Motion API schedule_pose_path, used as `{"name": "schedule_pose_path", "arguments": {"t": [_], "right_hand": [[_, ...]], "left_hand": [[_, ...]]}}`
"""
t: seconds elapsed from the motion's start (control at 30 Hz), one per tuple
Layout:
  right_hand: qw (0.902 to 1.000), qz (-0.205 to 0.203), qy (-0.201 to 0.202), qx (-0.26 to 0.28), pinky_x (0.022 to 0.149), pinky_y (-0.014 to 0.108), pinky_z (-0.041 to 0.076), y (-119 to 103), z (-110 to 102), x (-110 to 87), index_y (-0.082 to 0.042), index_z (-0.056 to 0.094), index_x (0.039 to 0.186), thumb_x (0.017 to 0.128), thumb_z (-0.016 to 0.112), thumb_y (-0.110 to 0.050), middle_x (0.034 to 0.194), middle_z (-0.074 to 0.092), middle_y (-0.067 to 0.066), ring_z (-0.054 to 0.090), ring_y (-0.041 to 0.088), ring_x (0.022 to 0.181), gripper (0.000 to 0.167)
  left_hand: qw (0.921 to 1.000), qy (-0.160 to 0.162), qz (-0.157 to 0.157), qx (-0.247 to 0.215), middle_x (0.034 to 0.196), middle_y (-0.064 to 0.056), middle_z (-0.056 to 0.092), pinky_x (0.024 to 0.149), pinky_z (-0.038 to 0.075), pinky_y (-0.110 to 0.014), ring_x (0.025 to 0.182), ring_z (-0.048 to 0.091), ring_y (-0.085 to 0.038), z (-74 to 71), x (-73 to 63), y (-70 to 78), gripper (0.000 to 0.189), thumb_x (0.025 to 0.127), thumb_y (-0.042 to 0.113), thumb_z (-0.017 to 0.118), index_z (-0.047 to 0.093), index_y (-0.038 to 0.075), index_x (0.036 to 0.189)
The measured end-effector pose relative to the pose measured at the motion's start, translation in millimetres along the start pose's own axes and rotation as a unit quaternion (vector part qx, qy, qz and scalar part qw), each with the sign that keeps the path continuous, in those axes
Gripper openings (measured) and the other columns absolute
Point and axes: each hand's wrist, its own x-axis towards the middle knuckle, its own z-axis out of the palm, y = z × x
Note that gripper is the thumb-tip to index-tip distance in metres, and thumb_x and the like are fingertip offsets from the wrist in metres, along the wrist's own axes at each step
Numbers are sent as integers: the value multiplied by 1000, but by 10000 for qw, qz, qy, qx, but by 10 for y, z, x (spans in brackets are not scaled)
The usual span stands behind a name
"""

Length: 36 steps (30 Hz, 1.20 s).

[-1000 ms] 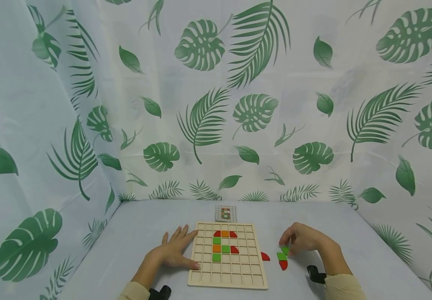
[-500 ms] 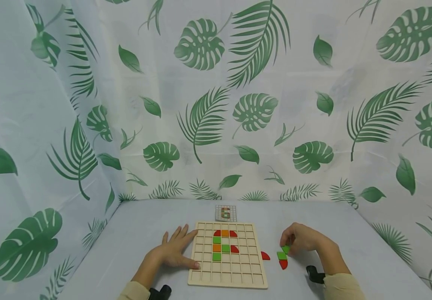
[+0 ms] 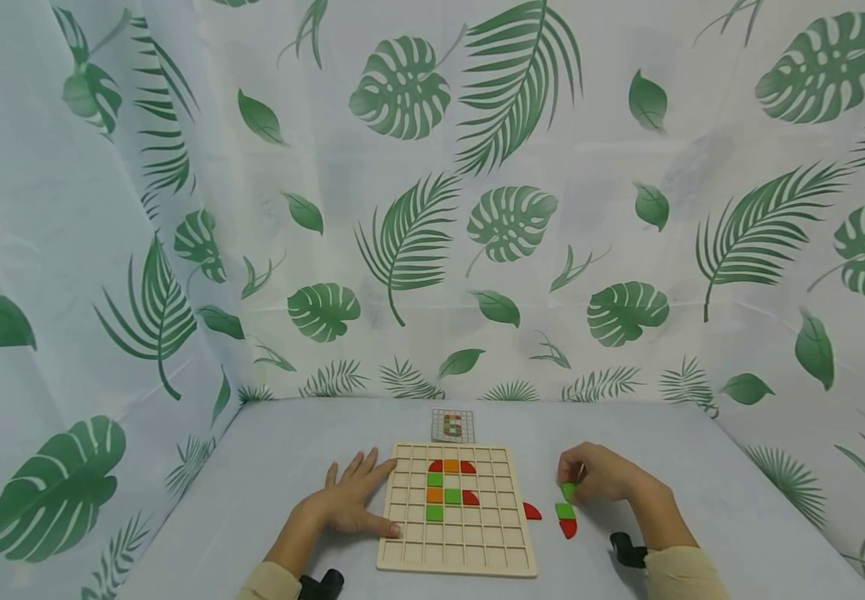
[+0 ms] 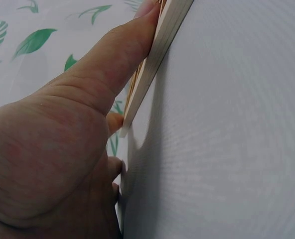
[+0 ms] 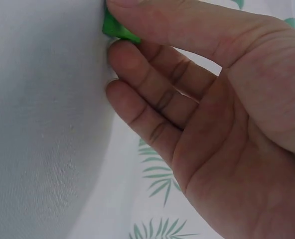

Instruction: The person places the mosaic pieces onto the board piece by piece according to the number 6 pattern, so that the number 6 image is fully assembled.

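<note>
A wooden grid board (image 3: 477, 558) lies on the table with red, orange and green tiles set in several of its squares. My left hand (image 3: 350, 502) rests at the board's left edge, fingers spread. Its thumb (image 4: 117, 55) presses the rim in the left wrist view. To the right of the board, my right hand (image 3: 603, 475) pinches a green tile (image 3: 568, 492) between thumb and fingers at table level. In the right wrist view that green tile (image 5: 118, 31) is partly covered by the thumb. Just below it lie another green tile (image 3: 565, 511) and a red quarter-round tile (image 3: 568, 528).
A second red quarter-round tile (image 3: 532, 511) lies close to the board's right edge. Behind the board is a small pattern card (image 3: 452, 426) with a gridded coloured figure. A leaf-printed curtain (image 3: 432, 250) hangs along the back and sides of the table.
My right hand has turned the green tile and shifted it slightly up and left, away from the other green tile. The left hand and the board stay where they were.
</note>
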Motion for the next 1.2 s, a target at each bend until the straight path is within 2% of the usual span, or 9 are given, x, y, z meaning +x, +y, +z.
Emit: {"name": "schedule_pose_path", "arguments": {"t": [0.27,0.53,0.73,0.93,1.03,1.2], "right_hand": [[9998,-24,210,17,73,35,52,-22,21,17,-11,68,82,70,88,9,82,64,0,57,19,81,31],[9993,0,373,95,72,33,54,-12,27,24,-15,77,81,73,88,7,81,68,-1,57,18,81,25],[9985,-204,420,277,68,33,56,-25,13,14,-13,81,83,74,87,7,80,72,0,59,19,77,22],[9976,-251,553,337,67,33,56,-51,-16,27,-13,83,89,79,84,4,86,72,-1,59,18,81,19],[9963,-415,584,481,67,32,55,-63,-29,49,-11,83,96,82,81,2,90,73,0,60,19,83,18],[9917,-915,562,700,65,31,58,-110,-51,83,-5,81,108,86,78,0,96,77,3,64,21,80,22]], "left_hand": [[10000,-48,1,-62,175,-17,14,121,-2,-78,162,7,-43,-1,9,-11,117,71,80,77,31,25,165],[10000,22,45,-24,174,-18,16,120,0,-79,161,9,-44,12,8,-5,115,72,77,78,32,24,164],[10000,53,52,-19,174,-18,16,120,0,-79,161,10,-44,17,4,-2,115,72,77,79,32,25,164],[10000,66,61,4,174,-18,16,120,0,-79,161,10,-44,14,6,-6,116,72,77,79,32,24,164],[10000,60,41,-9,174,-18,16,120,0,-79,161,10,-44,17,8,-8,116,72,77,79,32,24,164],[10000,63,-7,-19,174,-18,16,121,0,-79,162,10,-44,3,-3,7,116,71,77,79,32,25,164]]}}
